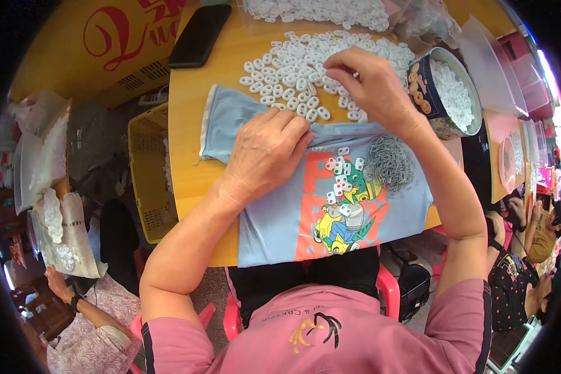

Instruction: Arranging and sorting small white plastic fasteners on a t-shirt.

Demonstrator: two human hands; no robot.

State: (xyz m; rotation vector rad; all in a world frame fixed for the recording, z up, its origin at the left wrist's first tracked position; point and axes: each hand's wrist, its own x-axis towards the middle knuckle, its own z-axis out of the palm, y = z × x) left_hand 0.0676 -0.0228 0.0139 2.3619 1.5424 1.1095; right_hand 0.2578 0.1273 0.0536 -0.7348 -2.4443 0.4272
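Observation:
A heap of small white oval plastic pieces with two holes (302,65) spreads over the table. My right hand (377,84) reaches over the heap, its index finger and thumb apart above the pieces. My left hand (269,144) rests on a light blue printed T-shirt (271,218) at the near edge of the heap. Its fingers are curled together, and whatever they hold is hidden. On the shirt, between my forearms, lie a pile of grey metal screws or pins (389,165) and several loose white pieces (340,181), some with red dots.
A round tin (474,103) full of white pieces stands at the right of the heap. A black phone (199,36) lies at the far left table corner. A yellow crate (144,206) is beside the table. Other people sit at both sides.

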